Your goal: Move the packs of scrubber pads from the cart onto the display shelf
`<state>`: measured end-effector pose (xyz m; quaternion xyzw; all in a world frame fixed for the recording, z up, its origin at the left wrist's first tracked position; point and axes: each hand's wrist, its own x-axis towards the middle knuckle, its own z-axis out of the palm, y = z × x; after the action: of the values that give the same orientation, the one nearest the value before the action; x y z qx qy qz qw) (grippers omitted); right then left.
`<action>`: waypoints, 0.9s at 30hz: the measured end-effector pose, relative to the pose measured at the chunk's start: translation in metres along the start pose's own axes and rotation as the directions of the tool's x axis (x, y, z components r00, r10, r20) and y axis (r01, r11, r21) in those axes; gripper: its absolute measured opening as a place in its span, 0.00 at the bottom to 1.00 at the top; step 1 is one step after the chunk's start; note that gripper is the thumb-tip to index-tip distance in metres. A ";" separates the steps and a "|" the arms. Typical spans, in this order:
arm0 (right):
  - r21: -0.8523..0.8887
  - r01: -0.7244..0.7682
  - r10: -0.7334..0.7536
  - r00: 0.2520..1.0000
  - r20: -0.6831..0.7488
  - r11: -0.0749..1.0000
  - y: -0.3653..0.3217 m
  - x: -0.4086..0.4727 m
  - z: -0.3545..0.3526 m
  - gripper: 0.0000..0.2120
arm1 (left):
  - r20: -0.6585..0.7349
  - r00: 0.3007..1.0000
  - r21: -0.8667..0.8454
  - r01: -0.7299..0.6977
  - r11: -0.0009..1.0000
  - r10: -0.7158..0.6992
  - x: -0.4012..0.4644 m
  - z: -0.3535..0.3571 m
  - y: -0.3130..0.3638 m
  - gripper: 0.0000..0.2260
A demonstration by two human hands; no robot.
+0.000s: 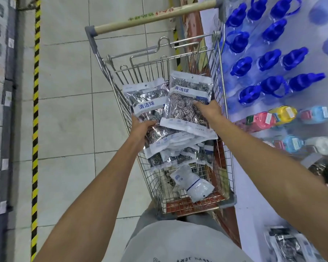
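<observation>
- While both arms reach into the cart, the left hand grips the lower end of one pack of scrubber pads at the cart's left side, fingers curled under it.
- At the cart's right side, the right hand holds a second pack by its right edge; that pack lies tilted on top of the heap of packs in the middle of the basket.
- One white pack lies apart from the heap, at the cart's near end on the wire floor.
- Beside the cart, on its right, runs the display shelf, with blue-capped bottles on it and what looks like a pack already laid at its near end.
- The step in hand appears to be lifting packs clear of the basket. To do it well, the person should firm each grip on the sealed border, not the bulging middle, since the slick film could slip.
- Each pack should rise straight above the wire rim before swinging right, so no corner snags the mesh.
- The lower packs in the heap may drag along; a slight shake would free them.
</observation>
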<state>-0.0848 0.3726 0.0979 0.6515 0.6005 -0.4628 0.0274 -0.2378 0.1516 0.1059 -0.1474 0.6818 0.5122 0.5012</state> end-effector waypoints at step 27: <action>0.781 0.004 -0.189 0.971 0.146 0.625 0.115 -0.227 -0.075 0.24 | 0.286 0.926 0.185 -0.305 0.934 0.245 -0.136 -0.046 -0.033 0.34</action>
<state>0.0847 0.2137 0.2251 0.5124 0.3706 -0.7440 -0.2159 -0.1770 0.0561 0.2003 0.0761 0.6785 0.5116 0.5217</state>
